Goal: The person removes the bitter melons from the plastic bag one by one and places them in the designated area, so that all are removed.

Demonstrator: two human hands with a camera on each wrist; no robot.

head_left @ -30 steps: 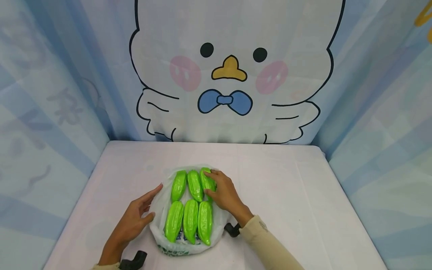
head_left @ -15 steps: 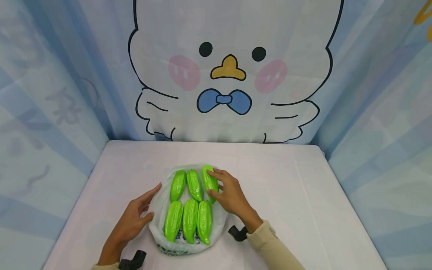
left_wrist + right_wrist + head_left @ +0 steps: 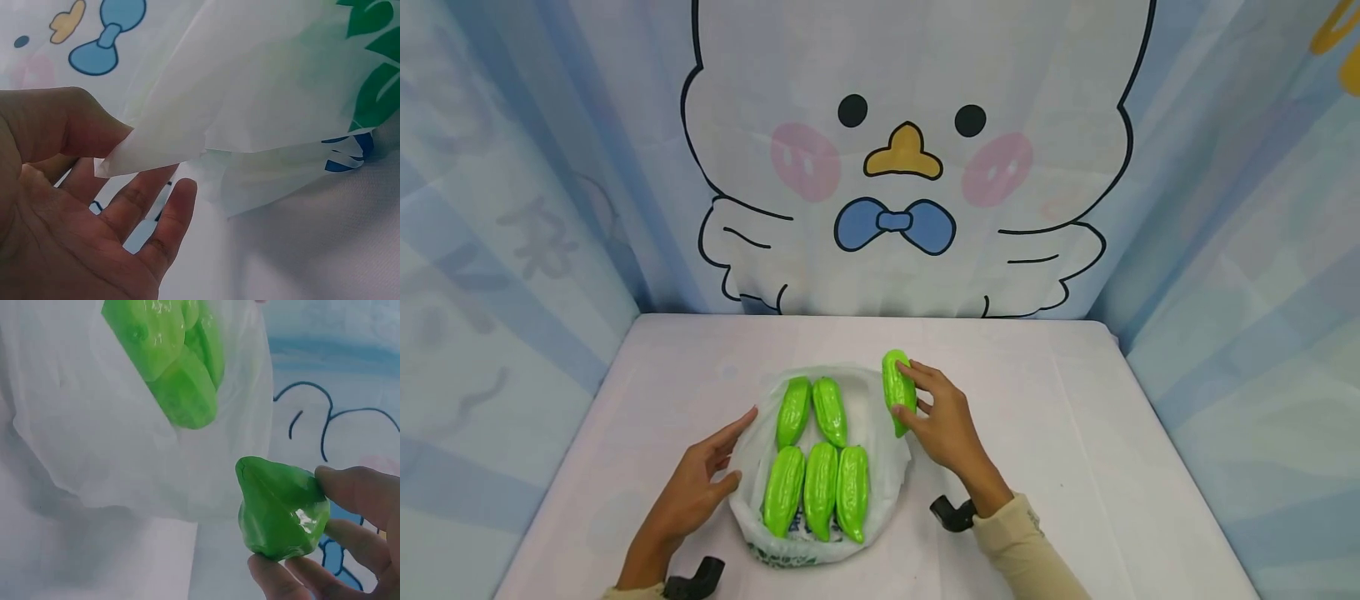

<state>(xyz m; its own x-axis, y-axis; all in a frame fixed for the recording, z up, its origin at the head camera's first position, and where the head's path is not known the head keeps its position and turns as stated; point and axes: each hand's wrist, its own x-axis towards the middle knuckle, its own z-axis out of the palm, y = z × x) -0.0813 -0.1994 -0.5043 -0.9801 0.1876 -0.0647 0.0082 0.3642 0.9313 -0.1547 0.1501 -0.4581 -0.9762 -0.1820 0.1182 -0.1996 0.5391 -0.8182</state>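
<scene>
A glossy green toy vegetable [image 3: 892, 390], ridged and pointed at one end, is held between the thumb and fingers of my right hand [image 3: 947, 421]. It is raised at the right edge of a white plastic bag [image 3: 748, 508]. In the right wrist view its pointed tip [image 3: 250, 472] faces the camera. Several matching toy vegetables [image 3: 822, 492] lie in two rows on the bag. At the bag's left edge is my left hand [image 3: 700, 483], fingers extended and apart. In the left wrist view the thumb meets a loose plastic corner [image 3: 162, 140], with the other fingers spread behind it.
The bag has green and dark blue print [image 3: 375, 81] and lies on a white-covered table [image 3: 1037, 417]. A cartoon-printed curtain [image 3: 902, 275] stands behind the table, and blue and white curtains [image 3: 497, 292] flank it. Black camera mounts [image 3: 953, 514] sit at the wrists.
My right hand has lifted the toy vegetable from the top right of the bag and carried it right, to the bag's edge. The left hand has stayed in place.
</scene>
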